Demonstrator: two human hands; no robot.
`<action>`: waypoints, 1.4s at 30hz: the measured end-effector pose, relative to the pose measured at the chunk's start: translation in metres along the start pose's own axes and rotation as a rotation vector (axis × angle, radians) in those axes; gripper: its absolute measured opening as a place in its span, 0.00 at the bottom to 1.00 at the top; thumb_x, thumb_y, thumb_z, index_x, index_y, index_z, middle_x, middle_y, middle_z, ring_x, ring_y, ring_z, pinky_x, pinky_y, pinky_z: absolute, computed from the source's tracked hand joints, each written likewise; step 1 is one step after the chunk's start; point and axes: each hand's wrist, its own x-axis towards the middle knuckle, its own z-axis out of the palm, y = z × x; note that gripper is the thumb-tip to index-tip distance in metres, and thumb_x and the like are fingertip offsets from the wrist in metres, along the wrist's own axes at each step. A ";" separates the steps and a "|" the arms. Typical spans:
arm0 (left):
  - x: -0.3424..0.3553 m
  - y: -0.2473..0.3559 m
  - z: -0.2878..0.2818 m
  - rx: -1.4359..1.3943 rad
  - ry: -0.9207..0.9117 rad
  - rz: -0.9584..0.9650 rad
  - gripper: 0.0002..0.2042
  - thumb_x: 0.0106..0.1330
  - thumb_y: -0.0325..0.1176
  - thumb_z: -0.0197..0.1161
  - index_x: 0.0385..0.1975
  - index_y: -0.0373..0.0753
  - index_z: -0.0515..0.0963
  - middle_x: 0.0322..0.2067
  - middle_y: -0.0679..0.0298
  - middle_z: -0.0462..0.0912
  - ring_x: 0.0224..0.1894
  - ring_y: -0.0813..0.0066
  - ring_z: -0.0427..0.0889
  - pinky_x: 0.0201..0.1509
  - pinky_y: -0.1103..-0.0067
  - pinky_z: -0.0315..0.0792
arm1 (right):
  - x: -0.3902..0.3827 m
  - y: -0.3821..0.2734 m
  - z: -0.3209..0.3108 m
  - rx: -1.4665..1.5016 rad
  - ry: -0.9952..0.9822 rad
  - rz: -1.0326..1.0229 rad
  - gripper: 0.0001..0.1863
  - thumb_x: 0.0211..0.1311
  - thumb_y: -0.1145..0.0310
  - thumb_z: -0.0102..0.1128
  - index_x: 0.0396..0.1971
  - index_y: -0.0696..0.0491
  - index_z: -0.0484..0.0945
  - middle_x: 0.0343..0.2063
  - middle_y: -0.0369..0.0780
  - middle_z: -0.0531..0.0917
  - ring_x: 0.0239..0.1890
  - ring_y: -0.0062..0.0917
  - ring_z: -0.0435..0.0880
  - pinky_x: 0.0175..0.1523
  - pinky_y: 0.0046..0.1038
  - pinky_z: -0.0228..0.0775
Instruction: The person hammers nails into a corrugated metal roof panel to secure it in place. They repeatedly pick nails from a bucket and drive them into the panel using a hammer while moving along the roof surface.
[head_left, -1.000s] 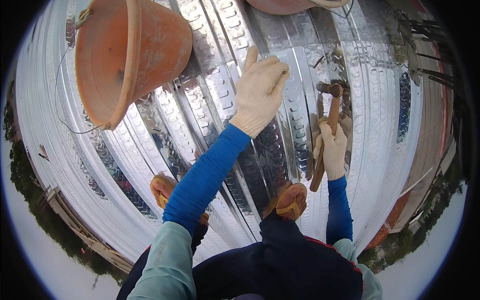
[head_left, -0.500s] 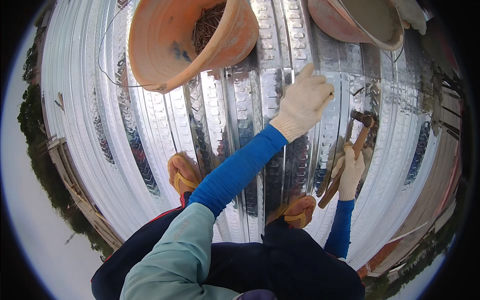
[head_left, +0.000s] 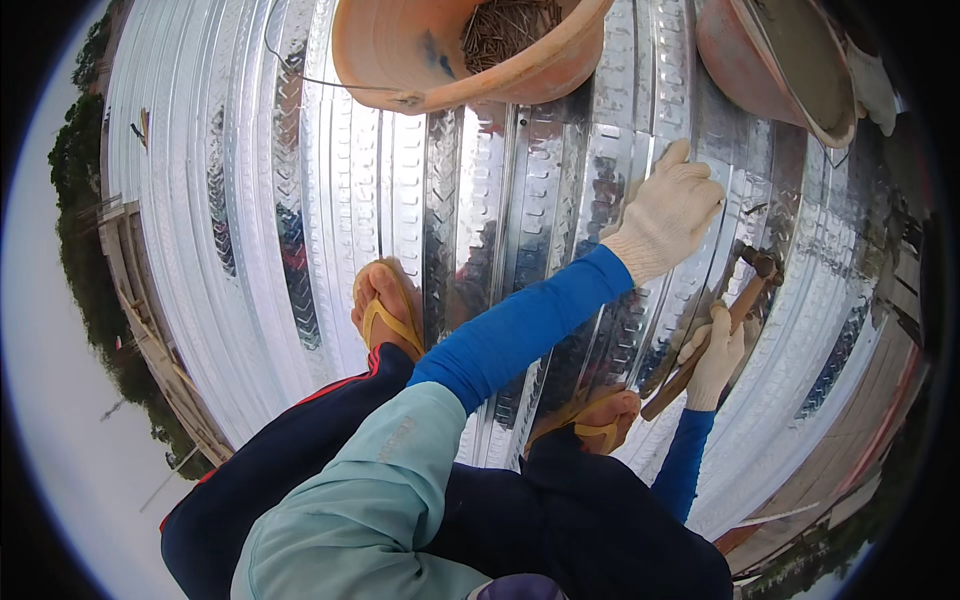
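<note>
Hammer (head_left: 742,303) at the right of the frame, and the right hand (head_left: 716,358) has its gloved fingers wrapped snugly around it! Left hand (head_left: 668,215), right of centre over the ribbed metal sheeting (head_left: 330,220), fingers curled in; can't tell whether they pinch anything. 1 orange bucket (head_left: 545,75) of nails (head_left: 508,35) sits up top.

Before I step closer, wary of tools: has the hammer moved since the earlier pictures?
No, not noticeably: against the metal sheet, the hammer keeps its place, its head just below the same dark sliver; only the view shifted.
</note>
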 end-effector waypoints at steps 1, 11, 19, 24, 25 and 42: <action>0.007 -0.001 0.001 0.052 -0.084 0.058 0.07 0.68 0.34 0.70 0.39 0.38 0.88 0.34 0.57 0.86 0.49 0.52 0.83 0.70 0.59 0.72 | -0.001 0.001 -0.001 0.001 0.001 -0.018 0.17 0.84 0.57 0.58 0.55 0.57 0.78 0.15 0.33 0.75 0.10 0.19 0.72 0.15 0.25 0.65; 0.004 -0.001 0.009 -0.005 -0.137 -0.014 0.11 0.72 0.37 0.67 0.30 0.39 0.89 0.34 0.59 0.86 0.50 0.57 0.81 0.69 0.62 0.70 | 0.006 0.010 -0.010 -0.003 -0.074 -0.046 0.18 0.84 0.52 0.57 0.45 0.54 0.76 0.16 0.34 0.76 0.11 0.22 0.74 0.17 0.27 0.69; -0.016 0.002 -0.010 0.161 0.032 -0.048 0.15 0.68 0.41 0.72 0.46 0.37 0.84 0.53 0.53 0.81 0.62 0.49 0.74 0.75 0.56 0.64 | 0.010 -0.003 -0.014 -0.111 -0.158 0.045 0.23 0.84 0.46 0.57 0.39 0.54 0.74 0.20 0.38 0.80 0.17 0.25 0.82 0.22 0.30 0.76; -0.041 0.029 -0.042 0.299 -0.028 -0.413 0.42 0.58 0.54 0.79 0.68 0.35 0.72 0.70 0.42 0.67 0.72 0.38 0.64 0.77 0.44 0.56 | 0.043 -0.014 -0.040 -1.160 -0.002 -0.313 0.27 0.82 0.45 0.57 0.38 0.58 0.79 0.26 0.52 0.87 0.28 0.46 0.90 0.36 0.46 0.82; -0.048 0.032 -0.049 0.316 -0.046 -0.450 0.45 0.57 0.56 0.79 0.70 0.35 0.71 0.71 0.42 0.67 0.71 0.37 0.64 0.76 0.42 0.56 | 0.045 -0.021 -0.046 -1.465 0.062 -0.422 0.27 0.81 0.46 0.57 0.39 0.59 0.81 0.28 0.54 0.89 0.31 0.50 0.91 0.39 0.49 0.82; -0.045 0.017 -0.069 0.244 -0.201 -0.615 0.45 0.63 0.63 0.74 0.76 0.42 0.68 0.77 0.48 0.60 0.73 0.33 0.60 0.74 0.36 0.57 | 0.050 -0.193 0.122 -2.041 -0.441 -0.911 0.11 0.70 0.65 0.63 0.35 0.58 0.86 0.27 0.52 0.91 0.34 0.47 0.95 0.40 0.46 0.86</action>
